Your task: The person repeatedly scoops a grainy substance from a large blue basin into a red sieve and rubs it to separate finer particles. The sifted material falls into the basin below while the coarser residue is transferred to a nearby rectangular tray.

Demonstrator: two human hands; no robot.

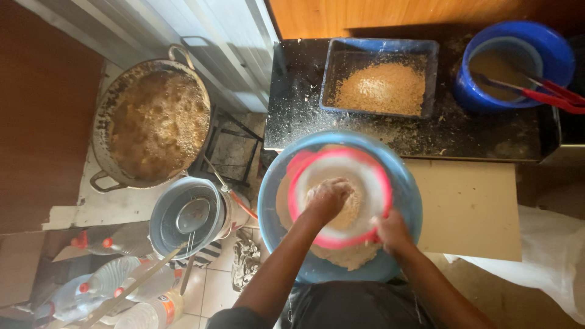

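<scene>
A: Where are the hands?
B: Left hand point(327, 200) presses, fingers curled, into meal in the red sieve point(339, 196). Right hand point(392, 231) grips its rim.
A: And the sieve?
B: Over the blue basin point(402, 183), just before the counter point(475, 137).

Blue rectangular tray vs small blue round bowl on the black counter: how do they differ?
The blue rectangular plastic tray is shallow and holds a heap of dry tan crumbs; the small blue round plastic bowl is deeper and holds brown liquid. Red-handled tongs rest in the bowl, nothing in the tray. Both are blue and stand on the black counter.
</scene>
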